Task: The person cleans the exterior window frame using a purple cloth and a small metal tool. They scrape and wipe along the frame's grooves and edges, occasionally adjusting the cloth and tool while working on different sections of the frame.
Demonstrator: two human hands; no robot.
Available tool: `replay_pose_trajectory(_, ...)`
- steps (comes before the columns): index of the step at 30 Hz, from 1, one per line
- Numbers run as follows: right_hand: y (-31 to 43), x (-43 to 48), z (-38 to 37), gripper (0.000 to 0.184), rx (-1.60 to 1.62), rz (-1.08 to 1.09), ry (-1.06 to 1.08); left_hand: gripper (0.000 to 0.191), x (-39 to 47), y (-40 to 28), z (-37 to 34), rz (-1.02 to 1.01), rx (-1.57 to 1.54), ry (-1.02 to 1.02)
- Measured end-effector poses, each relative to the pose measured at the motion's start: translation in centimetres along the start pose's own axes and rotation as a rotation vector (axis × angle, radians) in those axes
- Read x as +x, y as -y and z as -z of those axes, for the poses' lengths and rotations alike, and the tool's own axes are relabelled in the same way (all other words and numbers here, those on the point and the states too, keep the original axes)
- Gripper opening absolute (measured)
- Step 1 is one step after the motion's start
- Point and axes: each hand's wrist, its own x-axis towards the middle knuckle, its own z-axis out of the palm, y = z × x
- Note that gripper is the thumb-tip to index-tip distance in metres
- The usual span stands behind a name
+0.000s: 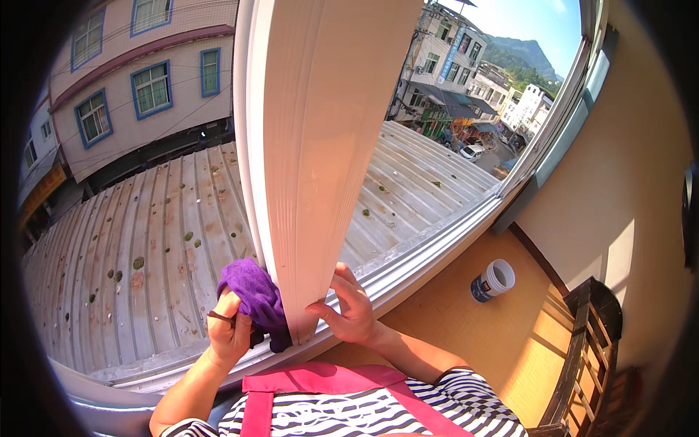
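A bunched purple cloth (pixel 251 289) is gripped in my left hand (pixel 226 330), pressed against the left side of the upright white window frame (pixel 311 180). A thin dark strip (pixel 221 317) crosses the fingers of that hand; what it is I cannot tell. My right hand (pixel 349 314) holds the right edge of the same frame near its foot, thumb on the near face and fingers bent at the edge. Below both hands runs the white window sill track (pixel 393 284). The cloth partly hides the frame's lower left corner.
Beyond the opening lies a corrugated metal roof (pixel 164 246), with buildings and a street past it. Indoors on the right, a white plastic bucket (pixel 494 281) stands on the yellow floor (pixel 437 328). Nearby are a dark wooden chair (pixel 592 349) and a wall (pixel 579 229).
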Motion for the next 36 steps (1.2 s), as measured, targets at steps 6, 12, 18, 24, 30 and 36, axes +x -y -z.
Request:
replay_pose_trajectory(6,-0.6,-1.0,0.8,0.042,0.097,-0.153,-0.025,0.027,-2.0,-0.1,8.8,0.458,-0.778,-0.185)
replay_pose_trajectory(12,-0.5,-4.4,3.4,0.027,0.264,-0.468,-0.111,0.035,-5.3,-3.0,14.2,0.304,-0.760,-0.264)
replay_pose_trajectory(18,0.2,-10.4,2.3,0.023,0.310,-1.186,0.536,0.038,-8.3,-1.9,12.6,0.636,-0.704,-0.215)
replay_pose_trajectory(24,0.1,-12.7,-6.8,0.051,0.656,-1.176,0.578,0.038,-8.8,0.5,7.8,0.873,-0.713,0.069)
replay_pose_trajectory(30,-2.8,-14.4,-12.1,0.061,0.652,-1.189,0.715,0.044,-10.7,1.7,5.7,0.930,-0.855,-0.102)
replay_pose_trajectory(36,-4.5,-15.8,-9.8,0.046,0.352,-1.191,0.893,0.047,-13.1,0.6,11.1,0.569,-1.007,-0.611)
